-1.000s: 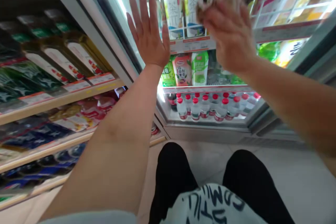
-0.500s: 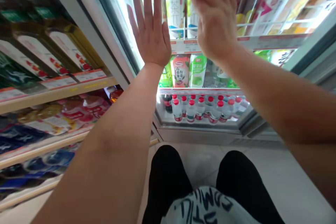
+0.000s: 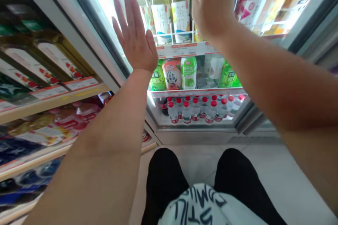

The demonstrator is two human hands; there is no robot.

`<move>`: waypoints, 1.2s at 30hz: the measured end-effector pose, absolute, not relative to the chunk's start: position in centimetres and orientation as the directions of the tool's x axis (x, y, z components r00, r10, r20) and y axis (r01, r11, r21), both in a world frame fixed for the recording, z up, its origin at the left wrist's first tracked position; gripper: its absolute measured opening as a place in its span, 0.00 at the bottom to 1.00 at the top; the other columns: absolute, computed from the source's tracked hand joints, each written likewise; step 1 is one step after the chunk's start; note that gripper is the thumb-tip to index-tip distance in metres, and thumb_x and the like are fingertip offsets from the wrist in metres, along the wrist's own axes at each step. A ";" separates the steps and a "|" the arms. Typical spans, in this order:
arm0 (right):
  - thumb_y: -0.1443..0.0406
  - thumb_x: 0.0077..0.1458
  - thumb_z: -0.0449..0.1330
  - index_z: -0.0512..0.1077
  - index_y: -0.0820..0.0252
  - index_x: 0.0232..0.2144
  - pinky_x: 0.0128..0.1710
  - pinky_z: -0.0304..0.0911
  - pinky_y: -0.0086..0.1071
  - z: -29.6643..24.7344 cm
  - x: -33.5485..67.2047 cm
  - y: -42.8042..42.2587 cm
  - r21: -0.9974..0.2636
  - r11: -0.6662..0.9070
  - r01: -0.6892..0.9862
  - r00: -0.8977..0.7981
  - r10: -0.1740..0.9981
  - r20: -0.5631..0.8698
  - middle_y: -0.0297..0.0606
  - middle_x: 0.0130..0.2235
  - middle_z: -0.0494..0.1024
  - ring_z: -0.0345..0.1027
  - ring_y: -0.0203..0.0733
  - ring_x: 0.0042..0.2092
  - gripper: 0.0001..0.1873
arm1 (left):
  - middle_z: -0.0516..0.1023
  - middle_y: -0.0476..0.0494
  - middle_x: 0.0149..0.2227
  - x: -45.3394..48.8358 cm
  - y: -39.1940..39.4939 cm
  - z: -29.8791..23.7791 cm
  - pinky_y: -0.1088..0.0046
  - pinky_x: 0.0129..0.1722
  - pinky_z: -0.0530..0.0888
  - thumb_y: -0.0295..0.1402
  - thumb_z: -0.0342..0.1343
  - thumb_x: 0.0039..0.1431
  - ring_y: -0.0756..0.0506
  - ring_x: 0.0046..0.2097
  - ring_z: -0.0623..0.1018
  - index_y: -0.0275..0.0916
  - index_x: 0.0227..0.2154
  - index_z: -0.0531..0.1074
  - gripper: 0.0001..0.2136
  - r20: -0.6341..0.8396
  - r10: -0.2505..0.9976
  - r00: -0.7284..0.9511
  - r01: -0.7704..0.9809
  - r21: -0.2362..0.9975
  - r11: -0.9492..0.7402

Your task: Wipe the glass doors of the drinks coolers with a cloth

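My left hand (image 3: 139, 42) is held up flat in front of a lit drinks cooler, fingers stretched and holding nothing. To its right stand pale yellow tea bottles (image 3: 161, 15) with white caps and white labels, behind a wire shelf guard (image 3: 182, 34). My right hand (image 3: 213, 3) is raised over the same upper shelf, its back towards me. The top edge of the picture cuts off its fingers, so anything in them is hidden. Beside it, to the right, is a red drink bottle (image 3: 253, 3).
Lower in the cooler are a pink carton (image 3: 173, 74), a green-and-white carton (image 3: 188, 73) and several red-capped water bottles (image 3: 195, 109). Oil bottles (image 3: 56, 56) line a shelf on the left. The cooler's metal frame (image 3: 195, 137) meets the tiled floor (image 3: 203, 163) by my knees.
The view has shifted, and the tea bottles show more fully. My left hand has moved left and slightly down in the picture. My right hand has gone higher, its fingers leaving the frame.
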State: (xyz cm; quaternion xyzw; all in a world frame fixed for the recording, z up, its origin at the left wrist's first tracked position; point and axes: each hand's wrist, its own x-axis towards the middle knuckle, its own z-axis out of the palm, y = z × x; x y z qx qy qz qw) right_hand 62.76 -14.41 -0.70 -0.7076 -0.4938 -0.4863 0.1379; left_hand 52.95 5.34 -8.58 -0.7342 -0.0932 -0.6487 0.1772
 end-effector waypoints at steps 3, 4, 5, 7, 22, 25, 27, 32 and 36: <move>0.65 0.73 0.37 0.53 0.53 0.71 0.76 0.35 0.46 -5.7 63.0 -16.4 0.355 -0.337 0.872 -0.032 0.685 0.728 0.23 0.72 0.52 0.40 0.41 0.74 0.28 | 0.50 0.46 0.73 52.9 5.3 -8.6 0.66 0.74 0.35 0.46 0.19 0.71 0.45 0.75 0.41 0.32 0.72 0.50 0.35 0.989 -0.067 0.129 0.337 -0.108 -0.935; 0.66 0.72 0.38 0.53 0.49 0.71 0.77 0.36 0.44 -6.9 63.1 -17.1 0.399 -0.226 0.889 -0.073 0.789 0.609 0.20 0.71 0.53 0.43 0.36 0.74 0.28 | 0.50 0.48 0.74 52.9 5.3 -8.7 0.66 0.74 0.36 0.47 0.18 0.71 0.45 0.75 0.41 0.33 0.72 0.49 0.35 0.989 -0.078 0.128 0.336 -0.117 -0.934; 0.66 0.73 0.38 0.52 0.49 0.71 0.77 0.37 0.43 -7.6 63.5 -17.8 0.437 -0.128 0.890 -0.135 0.843 0.521 0.19 0.71 0.52 0.42 0.33 0.74 0.28 | 0.50 0.48 0.73 53.0 5.4 -8.7 0.66 0.74 0.36 0.47 0.17 0.70 0.45 0.75 0.41 0.33 0.72 0.49 0.36 0.988 -0.096 0.118 0.339 -0.131 -0.932; 0.67 0.73 0.40 0.51 0.49 0.71 0.77 0.39 0.47 -6.9 64.7 -19.2 0.476 -0.059 0.877 -0.214 0.840 0.499 0.20 0.72 0.52 0.42 0.34 0.74 0.28 | 0.49 0.47 0.73 53.1 5.6 -8.7 0.65 0.74 0.37 0.46 0.15 0.70 0.45 0.75 0.41 0.32 0.72 0.49 0.37 0.987 -0.118 0.112 0.357 -0.151 -0.922; 0.64 0.73 0.44 0.63 0.51 0.66 0.72 0.50 0.48 -8.7 73.0 -28.8 0.380 -0.281 0.881 -0.162 0.575 0.802 0.30 0.68 0.63 0.51 0.42 0.72 0.24 | 0.38 0.60 0.75 52.9 5.9 -8.7 0.69 0.74 0.32 0.47 0.18 0.71 0.48 0.75 0.36 0.36 0.73 0.44 0.34 0.982 -0.126 0.143 0.311 -0.165 -0.936; 0.61 0.74 0.43 0.64 0.53 0.66 0.72 0.48 0.50 -9.6 74.9 -30.5 0.263 -0.395 0.880 -0.158 0.278 0.948 0.38 0.69 0.62 0.51 0.47 0.72 0.24 | 0.40 0.60 0.75 52.9 5.7 -8.7 0.70 0.74 0.32 0.47 0.19 0.71 0.48 0.75 0.37 0.37 0.73 0.45 0.34 0.984 -0.119 0.133 0.311 -0.156 -0.938; 0.62 0.73 0.45 0.58 0.49 0.70 0.73 0.45 0.53 -12.9 75.5 -31.1 0.247 -0.372 0.895 -0.163 0.244 0.956 0.41 0.70 0.61 0.47 0.49 0.73 0.26 | 0.41 0.61 0.75 52.9 5.6 -8.7 0.70 0.74 0.32 0.47 0.19 0.71 0.48 0.75 0.37 0.38 0.73 0.45 0.34 0.988 -0.103 0.118 0.301 -0.135 -0.944; 0.63 0.71 0.47 0.56 0.45 0.70 0.71 0.51 0.49 -15.5 76.8 -32.3 0.321 -0.336 0.886 -0.169 0.411 0.896 0.39 0.68 0.64 0.55 0.49 0.70 0.28 | 0.44 0.57 0.75 52.9 5.6 -8.7 0.71 0.74 0.33 0.45 0.21 0.71 0.48 0.75 0.38 0.35 0.72 0.48 0.33 0.986 -0.113 0.124 0.344 -0.149 -0.927; 0.59 0.72 0.42 0.59 0.54 0.69 0.71 0.45 0.55 -9.4 77.6 -31.7 0.167 -0.443 0.881 -0.124 0.126 0.984 0.41 0.70 0.59 0.50 0.54 0.72 0.27 | 0.45 0.52 0.75 52.9 5.5 -8.6 0.70 0.74 0.33 0.39 0.24 0.72 0.51 0.75 0.35 0.32 0.72 0.47 0.30 0.985 -0.075 0.154 0.412 -0.133 -0.901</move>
